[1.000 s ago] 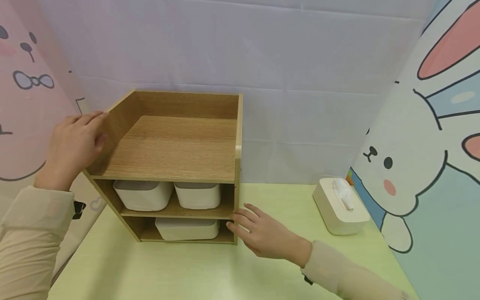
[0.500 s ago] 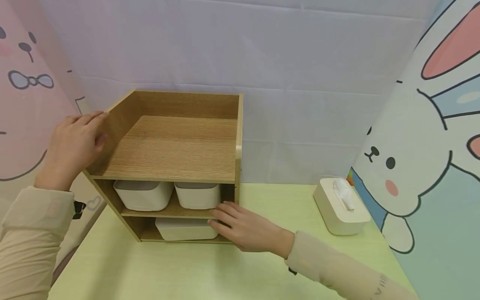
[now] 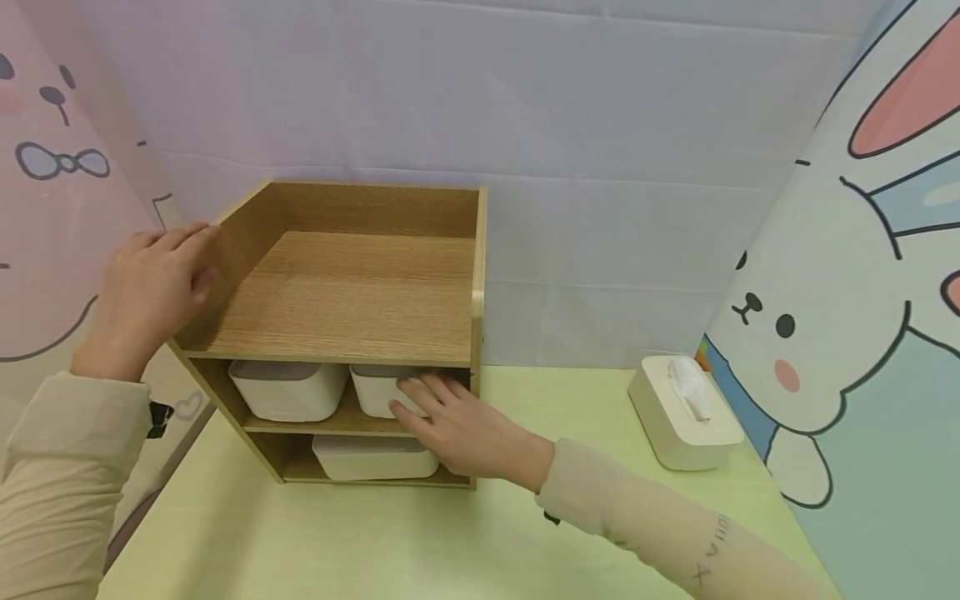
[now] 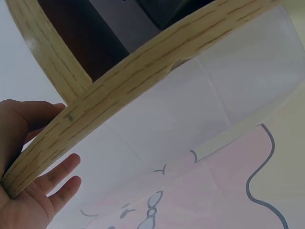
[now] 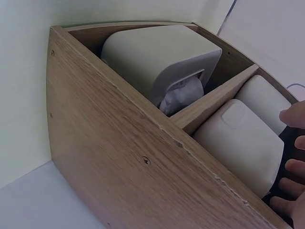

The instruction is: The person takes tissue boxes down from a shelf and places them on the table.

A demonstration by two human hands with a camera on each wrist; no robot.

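A small wooden shelf (image 3: 345,308) stands on the table. My left hand (image 3: 146,292) grips the upper edge of its left side panel; in the left wrist view the thumb and fingers lie on either side of the board. The middle compartment holds two white bins, a left bin (image 3: 288,393) and a right bin (image 3: 372,396). My right hand (image 3: 476,429), fingers spread, is in front of the right bin and partly hides it; whether it touches the bin I cannot tell. In the bottom compartment lies a white tissue box (image 5: 157,52), tissue showing in its slot.
Another white tissue box (image 3: 686,417) with a tissue sticking out stands on the pale green table (image 3: 337,542) at the right. A plain cloth wall (image 3: 637,125) rises behind the shelf. Printed cartoon panels flank both sides.
My right hand has moved left and up, from the shelf's lower right front edge to the front of the right bin. My left hand has stayed on the side panel.
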